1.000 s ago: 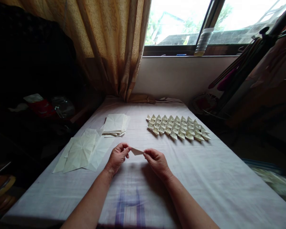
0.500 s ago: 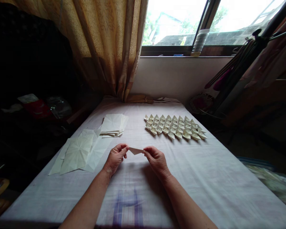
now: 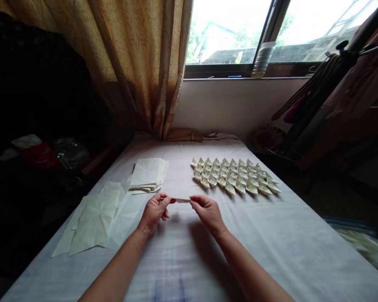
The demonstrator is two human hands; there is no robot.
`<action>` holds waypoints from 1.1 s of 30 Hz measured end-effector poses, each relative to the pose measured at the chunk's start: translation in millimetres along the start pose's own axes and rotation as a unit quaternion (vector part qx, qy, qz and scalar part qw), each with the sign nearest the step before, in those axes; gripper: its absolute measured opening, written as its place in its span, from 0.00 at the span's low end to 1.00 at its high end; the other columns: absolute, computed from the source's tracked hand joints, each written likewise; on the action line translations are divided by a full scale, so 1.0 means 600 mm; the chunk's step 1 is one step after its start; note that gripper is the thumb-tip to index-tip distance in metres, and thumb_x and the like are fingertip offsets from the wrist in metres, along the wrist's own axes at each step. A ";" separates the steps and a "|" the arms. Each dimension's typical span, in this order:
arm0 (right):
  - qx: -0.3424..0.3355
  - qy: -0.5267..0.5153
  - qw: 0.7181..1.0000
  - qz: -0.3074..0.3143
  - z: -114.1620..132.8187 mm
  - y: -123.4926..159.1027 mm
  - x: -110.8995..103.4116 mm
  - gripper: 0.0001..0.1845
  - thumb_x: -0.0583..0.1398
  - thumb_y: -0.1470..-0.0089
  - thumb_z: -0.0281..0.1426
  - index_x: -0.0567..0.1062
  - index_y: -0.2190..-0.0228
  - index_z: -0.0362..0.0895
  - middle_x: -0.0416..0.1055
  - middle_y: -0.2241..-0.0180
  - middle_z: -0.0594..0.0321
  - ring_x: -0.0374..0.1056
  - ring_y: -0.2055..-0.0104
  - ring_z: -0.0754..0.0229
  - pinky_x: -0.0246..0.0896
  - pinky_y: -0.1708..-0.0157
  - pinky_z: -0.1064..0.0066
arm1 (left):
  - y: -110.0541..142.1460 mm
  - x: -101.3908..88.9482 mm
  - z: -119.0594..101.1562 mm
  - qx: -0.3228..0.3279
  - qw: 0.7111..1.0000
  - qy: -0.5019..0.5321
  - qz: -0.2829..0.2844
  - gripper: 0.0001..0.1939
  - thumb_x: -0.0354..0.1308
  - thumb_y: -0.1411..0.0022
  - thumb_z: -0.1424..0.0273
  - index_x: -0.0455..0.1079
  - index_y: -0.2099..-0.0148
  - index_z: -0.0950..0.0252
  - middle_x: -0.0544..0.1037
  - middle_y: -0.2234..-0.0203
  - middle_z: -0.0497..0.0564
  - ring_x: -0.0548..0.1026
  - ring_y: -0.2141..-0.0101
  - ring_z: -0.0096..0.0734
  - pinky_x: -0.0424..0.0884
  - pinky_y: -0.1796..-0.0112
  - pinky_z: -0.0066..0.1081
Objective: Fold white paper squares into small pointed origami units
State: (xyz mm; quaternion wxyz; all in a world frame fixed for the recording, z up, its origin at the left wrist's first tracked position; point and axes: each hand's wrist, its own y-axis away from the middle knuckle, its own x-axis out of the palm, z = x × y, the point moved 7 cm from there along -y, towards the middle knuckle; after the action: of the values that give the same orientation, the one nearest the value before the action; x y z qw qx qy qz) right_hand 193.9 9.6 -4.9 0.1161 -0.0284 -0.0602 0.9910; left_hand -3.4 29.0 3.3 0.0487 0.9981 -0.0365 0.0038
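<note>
A small folded piece of paper (image 3: 180, 200) is stretched between my two hands above the table, seen nearly edge-on as a thin strip. My left hand (image 3: 156, 212) pinches its left end between thumb and fingers. Its right end is pinched by my right hand (image 3: 207, 212). Rows of folded paper boats (image 3: 234, 176) stand close together beyond my right hand. Past my left hand lies a stack of creased paper squares (image 3: 146, 172). Larger loose creased sheets (image 3: 97, 218) overlap at the left.
A pale cloth covers the table (image 3: 271, 247). A gold curtain (image 3: 138, 63) hangs at its far left, and a plastic bottle (image 3: 263, 58) stands on the window sill. Right of the table are a dark stand (image 3: 321, 96) and a plastic bag (image 3: 362, 247).
The folded paper has tipped from a visible triangle to a thin edge-on strip, still held in both hands. The whole view has shifted slightly, so the table things appear lower.
</note>
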 end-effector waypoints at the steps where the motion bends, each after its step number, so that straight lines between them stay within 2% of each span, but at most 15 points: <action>1: 0.015 -0.007 1.000 -0.005 -0.005 -0.013 0.002 0.14 0.66 0.59 0.41 0.81 0.72 0.44 0.76 0.77 0.61 0.70 0.75 0.58 0.65 0.75 0.69 | -0.013 0.002 -0.002 0.004 1.000 -0.003 -0.004 0.23 0.65 0.54 0.51 0.66 0.67 0.65 0.82 0.71 0.53 0.67 0.87 0.20 0.60 0.86 0.21; 5: 0.068 -0.033 0.997 -0.021 -0.023 -0.062 0.010 0.18 0.66 0.62 0.44 0.81 0.73 0.42 0.74 0.80 0.62 0.68 0.78 0.61 0.60 0.81 0.73 | -0.063 0.009 -0.004 0.019 0.999 -0.015 -0.023 0.25 0.65 0.55 0.49 0.66 0.69 0.65 0.82 0.71 0.53 0.68 0.86 0.20 0.63 0.86 0.22; 9: 0.115 -0.056 0.992 -0.023 -0.036 -0.090 0.015 0.21 0.67 0.64 0.46 0.80 0.75 0.41 0.73 0.80 0.62 0.68 0.78 0.61 0.57 0.82 0.75 | -0.091 0.012 0.000 0.025 0.999 -0.031 -0.030 0.26 0.65 0.56 0.47 0.67 0.70 0.65 0.81 0.72 0.52 0.69 0.87 0.21 0.63 0.86 0.22; 14: 0.156 -0.068 0.985 -0.021 -0.046 -0.092 0.011 0.20 0.68 0.66 0.45 0.80 0.74 0.40 0.72 0.81 0.63 0.63 0.80 0.66 0.57 0.81 0.75 | -0.095 0.009 0.014 0.013 0.998 -0.049 -0.029 0.23 0.67 0.54 0.50 0.70 0.69 0.65 0.76 0.81 0.46 0.71 0.85 0.23 0.65 0.83 0.22; 20: 0.174 -0.060 0.983 -0.015 -0.046 -0.088 0.006 0.17 0.68 0.63 0.41 0.80 0.72 0.41 0.72 0.80 0.65 0.60 0.80 0.67 0.56 0.80 0.75 | -0.091 0.007 0.024 0.060 0.990 -0.127 -0.012 0.15 0.64 0.46 0.57 0.73 0.66 0.65 0.76 0.80 0.46 0.73 0.80 0.25 0.69 0.78 0.23; 25: 0.127 -0.006 0.992 -0.004 -0.044 -0.089 0.006 0.15 0.65 0.56 0.40 0.82 0.70 0.42 0.73 0.78 0.63 0.65 0.77 0.63 0.60 0.78 0.73 | -0.087 0.004 0.022 0.095 0.976 -0.193 -0.019 0.11 0.61 0.43 0.60 0.73 0.65 0.63 0.78 0.77 0.47 0.75 0.77 0.27 0.70 0.74 0.23; 30: -0.019 0.083 0.996 -0.027 -0.017 -0.084 0.007 0.09 0.61 0.48 0.35 0.80 0.72 0.44 0.78 0.72 0.60 0.73 0.68 0.58 0.68 0.67 0.70 | -0.083 0.003 0.011 0.109 0.959 -0.260 -0.039 0.10 0.60 0.43 0.60 0.73 0.65 0.62 0.78 0.78 0.45 0.75 0.78 0.27 0.69 0.75 0.23; 33: -0.101 0.141 0.984 -0.047 0.003 -0.077 0.010 0.08 0.59 0.44 0.31 0.79 0.71 0.45 0.77 0.71 0.61 0.73 0.68 0.60 0.68 0.66 0.71 | -0.082 0.006 0.002 0.121 0.942 -0.309 -0.058 0.09 0.59 0.43 0.61 0.73 0.65 0.61 0.77 0.79 0.44 0.74 0.79 0.26 0.69 0.74 0.23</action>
State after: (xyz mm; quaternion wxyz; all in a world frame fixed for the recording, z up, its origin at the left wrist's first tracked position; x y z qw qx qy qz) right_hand 198.3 55.4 2.7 0.1667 -0.1763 -0.1447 0.9593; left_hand 3.7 77.5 -2.8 -0.0860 0.9491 0.0090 -0.3029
